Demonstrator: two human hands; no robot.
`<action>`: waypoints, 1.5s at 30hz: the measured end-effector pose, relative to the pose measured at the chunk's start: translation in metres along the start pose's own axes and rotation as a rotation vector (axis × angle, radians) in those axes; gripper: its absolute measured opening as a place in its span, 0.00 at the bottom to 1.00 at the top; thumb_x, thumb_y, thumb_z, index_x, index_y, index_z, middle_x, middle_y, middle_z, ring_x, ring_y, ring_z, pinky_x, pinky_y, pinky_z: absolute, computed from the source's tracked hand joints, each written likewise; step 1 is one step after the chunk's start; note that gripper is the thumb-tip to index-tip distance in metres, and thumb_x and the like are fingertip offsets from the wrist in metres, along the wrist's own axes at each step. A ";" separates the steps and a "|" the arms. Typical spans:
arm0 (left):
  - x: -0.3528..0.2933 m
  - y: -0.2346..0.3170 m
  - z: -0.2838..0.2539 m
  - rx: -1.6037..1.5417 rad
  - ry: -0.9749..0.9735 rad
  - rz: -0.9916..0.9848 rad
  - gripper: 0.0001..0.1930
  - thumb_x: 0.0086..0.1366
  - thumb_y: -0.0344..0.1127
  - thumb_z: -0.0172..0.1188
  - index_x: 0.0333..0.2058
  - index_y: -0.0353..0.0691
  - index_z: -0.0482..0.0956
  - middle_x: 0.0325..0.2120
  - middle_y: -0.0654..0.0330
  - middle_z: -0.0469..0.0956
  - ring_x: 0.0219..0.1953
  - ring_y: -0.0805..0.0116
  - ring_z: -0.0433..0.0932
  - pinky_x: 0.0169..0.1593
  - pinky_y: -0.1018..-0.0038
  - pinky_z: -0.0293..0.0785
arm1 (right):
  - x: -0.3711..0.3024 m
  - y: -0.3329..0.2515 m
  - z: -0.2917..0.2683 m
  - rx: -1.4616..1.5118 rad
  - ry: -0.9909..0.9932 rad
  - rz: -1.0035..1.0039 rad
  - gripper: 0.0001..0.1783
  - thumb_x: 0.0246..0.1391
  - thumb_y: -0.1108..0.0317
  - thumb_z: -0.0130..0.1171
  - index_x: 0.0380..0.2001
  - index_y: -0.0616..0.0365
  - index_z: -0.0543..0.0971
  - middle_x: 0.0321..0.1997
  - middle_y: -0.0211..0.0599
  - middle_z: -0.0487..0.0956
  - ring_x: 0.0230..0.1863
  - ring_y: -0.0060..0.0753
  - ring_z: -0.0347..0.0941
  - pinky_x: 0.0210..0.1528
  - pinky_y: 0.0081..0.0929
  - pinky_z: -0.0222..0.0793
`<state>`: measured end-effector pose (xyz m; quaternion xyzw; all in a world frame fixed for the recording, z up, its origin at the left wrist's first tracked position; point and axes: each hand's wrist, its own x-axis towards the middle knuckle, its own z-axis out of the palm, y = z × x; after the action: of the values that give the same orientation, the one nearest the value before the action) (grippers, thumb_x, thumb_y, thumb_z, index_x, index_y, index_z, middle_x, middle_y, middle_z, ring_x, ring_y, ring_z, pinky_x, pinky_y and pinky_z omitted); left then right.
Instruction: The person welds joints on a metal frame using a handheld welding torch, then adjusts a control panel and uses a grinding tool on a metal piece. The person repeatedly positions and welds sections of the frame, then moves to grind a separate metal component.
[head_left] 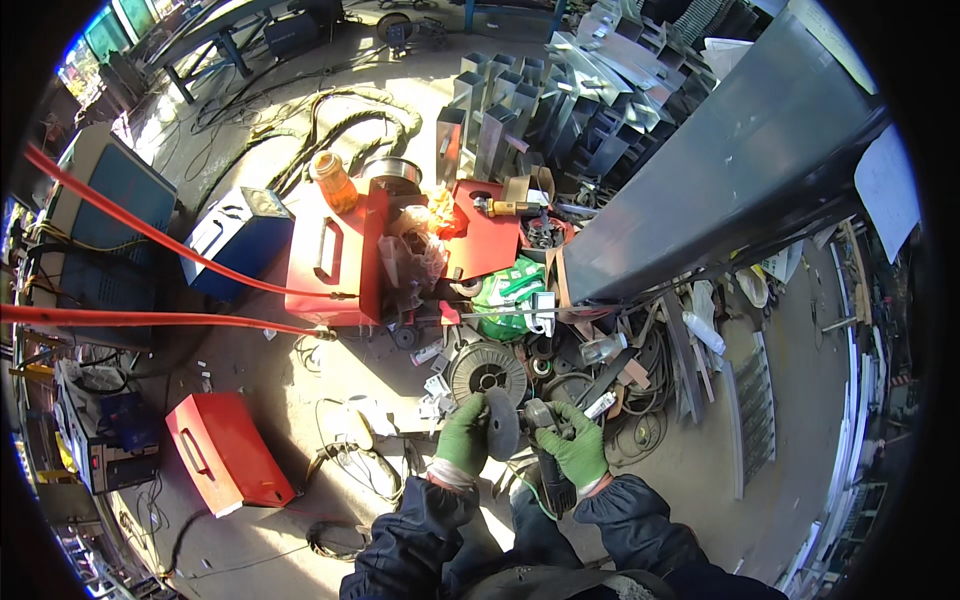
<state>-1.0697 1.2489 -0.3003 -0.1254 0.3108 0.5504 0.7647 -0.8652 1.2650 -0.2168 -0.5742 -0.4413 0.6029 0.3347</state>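
My left hand (463, 438), in a green glove, is closed on the edge of a dark round grinding disc (503, 424). The disc stands on edge, its flat face turned toward the tool beside it. My right hand (577, 445), gloved the same way, grips an angle grinder around its head (538, 413). Its dark body (556, 487) hangs below, between my legs. Whether the disc touches the grinder's spindle I cannot tell. Just beyond my hands lies a grey wire spool (487, 370) on the floor.
A red metal case (335, 250) holds an orange-filled jar (333, 180). Another red case (228, 452) lies left. A large grey steel beam (720, 160) slants across the right. Cut metal profiles (495, 125) stand behind. Red hoses (170, 240) cross the left; cables (350, 455) litter the floor.
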 end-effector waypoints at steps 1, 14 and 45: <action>0.003 0.005 -0.008 0.001 0.000 0.050 0.20 0.81 0.48 0.59 0.60 0.40 0.81 0.52 0.61 0.85 0.53 0.64 0.83 0.61 0.67 0.78 | 0.001 0.009 0.000 -0.053 0.015 -0.020 0.25 0.58 0.74 0.76 0.59 0.64 0.82 0.46 0.28 0.85 0.41 0.16 0.80 0.45 0.19 0.78; 0.144 0.035 -0.306 0.419 0.808 0.227 0.14 0.72 0.47 0.67 0.36 0.40 0.85 0.28 0.60 0.83 0.26 0.63 0.82 0.33 0.67 0.80 | 0.034 0.110 -0.031 0.299 0.184 0.213 0.29 0.65 0.72 0.71 0.67 0.67 0.76 0.54 0.36 0.86 0.50 0.26 0.84 0.54 0.25 0.81; 0.358 0.155 -0.295 2.142 0.830 0.273 0.31 0.79 0.61 0.41 0.49 0.42 0.86 0.47 0.35 0.85 0.52 0.32 0.84 0.53 0.38 0.78 | 0.046 0.245 -0.038 0.241 0.363 0.369 0.27 0.63 0.67 0.61 0.64 0.69 0.78 0.54 0.40 0.84 0.51 0.31 0.83 0.57 0.31 0.82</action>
<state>-1.2395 1.4210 -0.7260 0.4504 0.8564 -0.0005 0.2524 -0.8075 1.2178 -0.4574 -0.6993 -0.1873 0.5891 0.3589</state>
